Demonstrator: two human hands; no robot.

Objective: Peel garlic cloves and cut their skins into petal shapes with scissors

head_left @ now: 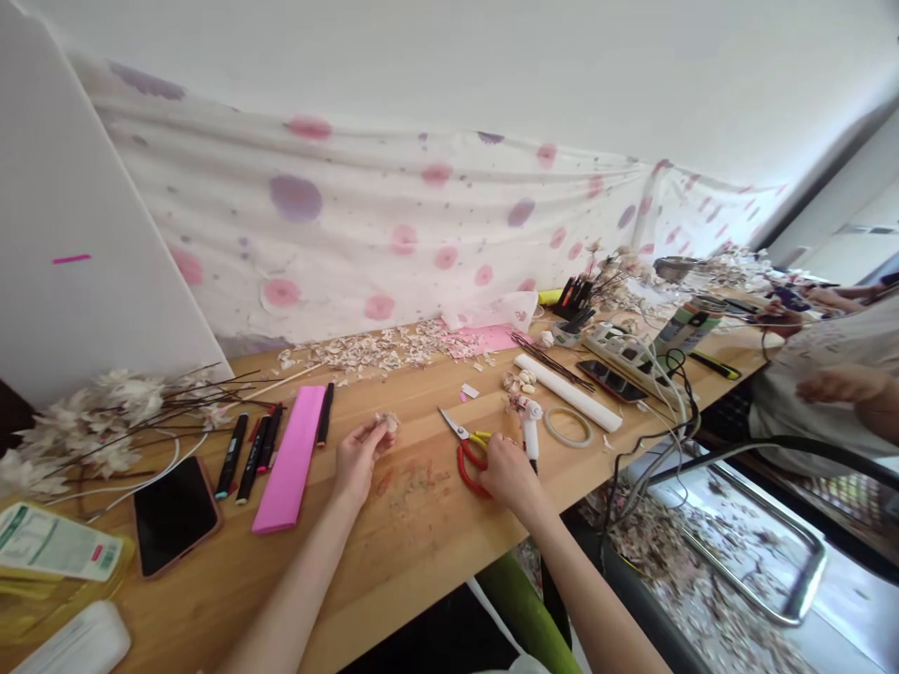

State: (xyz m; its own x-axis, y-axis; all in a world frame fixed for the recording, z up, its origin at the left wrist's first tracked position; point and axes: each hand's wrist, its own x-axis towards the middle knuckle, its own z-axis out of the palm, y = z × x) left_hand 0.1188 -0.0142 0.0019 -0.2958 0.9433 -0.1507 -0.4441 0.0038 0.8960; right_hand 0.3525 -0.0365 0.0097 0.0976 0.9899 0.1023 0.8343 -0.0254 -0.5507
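Red-handled scissors (462, 432) lie near the centre of the frame, the right hand (511, 471) curled at their handles; whether it grips them cannot be told. Left of them, the left hand (361, 457) holds a small pale petal-like piece (388, 423) in a closed pinch.

We can read no words or numbers for certain. Well to the left of our left fingers (363, 434), a white-and-green label (60, 540) on the yellowish bottle (116, 573) carries lines of print, a small red patch and a barcode (108, 557), all too small for us to make out. Beyond our right fingers (500, 447), farther right, the green-and-dark can (685, 328) has printing on it that we cannot decipher.
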